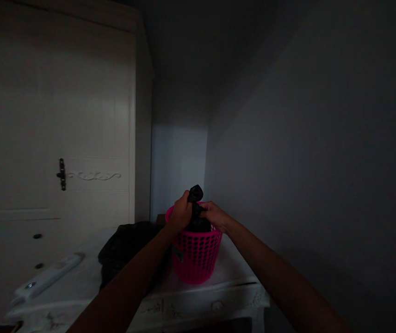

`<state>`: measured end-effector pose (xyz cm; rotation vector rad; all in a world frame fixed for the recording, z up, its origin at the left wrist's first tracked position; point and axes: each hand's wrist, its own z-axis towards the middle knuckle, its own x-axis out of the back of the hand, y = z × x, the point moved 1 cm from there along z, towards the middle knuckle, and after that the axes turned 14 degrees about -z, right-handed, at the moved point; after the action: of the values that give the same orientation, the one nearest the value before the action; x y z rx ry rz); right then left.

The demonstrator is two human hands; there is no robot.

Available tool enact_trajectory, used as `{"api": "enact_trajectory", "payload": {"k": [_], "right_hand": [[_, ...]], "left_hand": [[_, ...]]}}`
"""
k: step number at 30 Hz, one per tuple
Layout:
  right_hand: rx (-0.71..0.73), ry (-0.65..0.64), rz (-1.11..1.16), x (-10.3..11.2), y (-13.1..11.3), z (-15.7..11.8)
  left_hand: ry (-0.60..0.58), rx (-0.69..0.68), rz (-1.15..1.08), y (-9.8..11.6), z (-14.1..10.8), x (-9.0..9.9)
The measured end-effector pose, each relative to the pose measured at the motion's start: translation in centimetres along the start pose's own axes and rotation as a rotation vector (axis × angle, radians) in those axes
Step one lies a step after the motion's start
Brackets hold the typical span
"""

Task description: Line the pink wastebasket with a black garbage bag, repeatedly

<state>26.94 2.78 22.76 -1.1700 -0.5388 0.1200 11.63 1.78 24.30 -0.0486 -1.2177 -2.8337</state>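
A pink plastic basket (195,259) with a latticed wall stands upright on a white dresser top. A black plastic bag (198,225) sits in its mouth, with a bunched part rising above the rim. My left hand (181,212) is closed around the left side of that bunched part. On the right, my right hand (215,215) pinches the same bag just above the basket's rim. To the left of the basket lies a larger dark bundle (125,240), partly hidden behind my left forearm.
A long white object (50,276) lies at the dresser's left end. The white dresser (232,296) has drawers in front. A tall white wardrobe (97,115) with dark handles stands behind left. A grey wall (305,138) bounds the right.
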Motion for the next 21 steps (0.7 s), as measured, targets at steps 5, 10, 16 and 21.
{"api": "enact_trajectory", "payload": {"k": [5,10,16,21], "right_hand": [[0.381,0.412,-0.481,0.4,-1.1,-1.0],[0.707,0.293,-0.928,1.0,-2.7,-2.9],[0.727,0.288,-1.134,1.3,-2.2,-3.0],[0.716,0.328,-1.009,1.7,-1.8,-2.6]], "left_hand": [[0.131,0.305,-0.264,-0.3,0.9,0.5],[0.085,0.492,-0.405,-1.0,1.5,1.0],[0.040,0.587,-0.494,-1.0,1.2,0.6],[0.066,0.575,-0.441,-1.7,1.8,0.7]]}}
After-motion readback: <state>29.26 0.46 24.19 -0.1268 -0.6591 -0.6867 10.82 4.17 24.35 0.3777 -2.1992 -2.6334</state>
